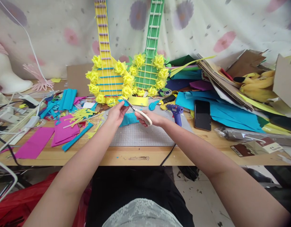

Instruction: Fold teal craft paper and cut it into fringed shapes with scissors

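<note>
My right hand (153, 119) is closed round the cream handles of a pair of scissors (137, 111), blades pointing up and left. My left hand (117, 114) pinches a piece of teal crepe paper (129, 119) right at the blade tips. Both hands hover over a grey cutting mat (145, 135) on the wooden table (136, 156). Just beyond them stand a yellow paper guitar (105, 75) and a green paper guitar (151, 63), each ringed with yellow paper flowers.
A blue glue gun (176, 113) and a black phone (202, 115) lie right of the mat. Teal and magenta paper scraps (62, 130) litter the left side, with white cables (13, 119). Cardboard and coloured sheets (230, 85) pile up at right.
</note>
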Demonstrator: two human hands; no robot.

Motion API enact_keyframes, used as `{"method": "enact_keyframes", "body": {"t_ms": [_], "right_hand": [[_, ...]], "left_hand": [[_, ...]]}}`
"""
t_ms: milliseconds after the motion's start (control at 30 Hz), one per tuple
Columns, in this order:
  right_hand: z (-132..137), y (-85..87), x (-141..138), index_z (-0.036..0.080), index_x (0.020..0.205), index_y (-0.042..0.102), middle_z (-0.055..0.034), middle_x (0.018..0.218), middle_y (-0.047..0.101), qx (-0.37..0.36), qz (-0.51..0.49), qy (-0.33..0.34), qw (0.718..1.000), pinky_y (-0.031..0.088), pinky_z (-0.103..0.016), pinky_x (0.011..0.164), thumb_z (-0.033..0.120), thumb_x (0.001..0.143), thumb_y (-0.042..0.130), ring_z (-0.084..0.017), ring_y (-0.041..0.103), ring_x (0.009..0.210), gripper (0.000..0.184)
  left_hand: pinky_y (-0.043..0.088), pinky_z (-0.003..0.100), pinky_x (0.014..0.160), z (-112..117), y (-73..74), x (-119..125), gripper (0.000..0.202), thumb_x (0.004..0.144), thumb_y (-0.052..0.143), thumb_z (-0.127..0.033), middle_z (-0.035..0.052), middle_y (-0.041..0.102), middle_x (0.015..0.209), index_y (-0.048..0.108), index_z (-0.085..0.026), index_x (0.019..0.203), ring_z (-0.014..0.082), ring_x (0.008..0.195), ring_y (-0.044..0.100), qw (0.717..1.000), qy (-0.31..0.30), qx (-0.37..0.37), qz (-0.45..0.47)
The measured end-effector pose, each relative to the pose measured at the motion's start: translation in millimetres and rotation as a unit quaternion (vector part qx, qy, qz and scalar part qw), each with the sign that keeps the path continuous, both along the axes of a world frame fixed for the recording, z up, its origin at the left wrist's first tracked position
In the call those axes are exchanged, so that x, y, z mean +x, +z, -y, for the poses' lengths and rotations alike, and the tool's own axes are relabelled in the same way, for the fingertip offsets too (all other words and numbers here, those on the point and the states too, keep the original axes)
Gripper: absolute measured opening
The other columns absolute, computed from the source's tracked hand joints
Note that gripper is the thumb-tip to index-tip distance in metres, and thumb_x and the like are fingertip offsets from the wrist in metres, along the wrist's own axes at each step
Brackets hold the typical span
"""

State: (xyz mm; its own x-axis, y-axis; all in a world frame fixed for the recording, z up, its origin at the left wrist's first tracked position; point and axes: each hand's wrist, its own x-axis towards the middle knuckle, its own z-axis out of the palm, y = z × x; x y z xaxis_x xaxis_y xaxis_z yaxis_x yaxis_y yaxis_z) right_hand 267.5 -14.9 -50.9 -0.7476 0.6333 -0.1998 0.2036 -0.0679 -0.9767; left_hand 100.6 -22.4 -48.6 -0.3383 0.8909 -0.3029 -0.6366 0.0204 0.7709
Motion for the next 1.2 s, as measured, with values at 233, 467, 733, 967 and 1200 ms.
{"method": "enact_keyframes", "body": {"t_ms": [233, 467, 733, 967, 1200], "right_hand": [[-3, 0.9, 8, 0.019, 0.068, 0.04, 0.0085, 0.05, 0.033, 0.021, 0.0, 0.021, 1.0, 0.03, -0.019, 0.038, 0.066, 0.074, 0.06, -0.004, 0.034, 0.041, 0.052], [-1, 6.8, 13, 0.02, 0.064, 0.037, 0.0082, 0.048, 0.034, 0.046, 0.009, 0.027, 0.999, 0.03, -0.019, 0.038, 0.07, 0.071, 0.06, -0.004, 0.032, 0.04, 0.055], [-2, 7.0, 18, 0.02, 0.063, 0.038, 0.0082, 0.046, 0.033, 0.061, 0.024, 0.03, 0.997, 0.029, -0.019, 0.037, 0.067, 0.074, 0.06, -0.004, 0.032, 0.039, 0.054], [-5, 5.4, 21, 0.02, 0.061, 0.037, 0.0089, 0.044, 0.035, 0.063, 0.029, 0.016, 0.997, 0.03, -0.019, 0.036, 0.066, 0.07, 0.064, -0.004, 0.036, 0.037, 0.054], [-7, 3.3, 24, 0.019, 0.058, 0.039, 0.0075, 0.041, 0.038, 0.042, 0.043, -0.005, 0.998, 0.03, -0.019, 0.033, 0.063, 0.066, 0.07, -0.005, 0.038, 0.035, 0.054]], "left_hand": [[0.053, 0.025, 0.084, 1, -0.1, -5, 0.011, 0.077, 0.061, -0.005, 0.0013, 0.064, 0.067, 0.063, -0.012, 0.068, 0.0082, 0.068, 0.061, 1.0, -0.028, 0.003, -0.008], [0.054, 0.023, 0.075, 4, 5.7, -5, 0.021, 0.079, 0.058, -0.003, -0.0002, 0.06, 0.06, 0.059, -0.012, 0.06, 0.0064, 0.059, 0.057, 0.999, -0.041, -0.009, -0.021], [0.055, 0.023, 0.075, 5, 7.5, -6, 0.017, 0.077, 0.06, -0.003, 0.0001, 0.061, 0.062, 0.06, -0.012, 0.063, 0.0071, 0.062, 0.058, 0.997, -0.061, -0.02, -0.035], [0.055, 0.022, 0.072, 5, 8.8, -9, 0.017, 0.078, 0.058, -0.003, 0.0015, 0.062, 0.063, 0.062, -0.011, 0.063, 0.0076, 0.063, 0.059, 0.994, -0.082, -0.037, -0.054], [0.055, 0.028, 0.071, 7, 6.9, -13, 0.011, 0.072, 0.063, -0.004, 0.002, 0.062, 0.062, 0.061, -0.012, 0.063, 0.0097, 0.06, 0.056, 0.988, -0.097, -0.048, -0.11]]}}
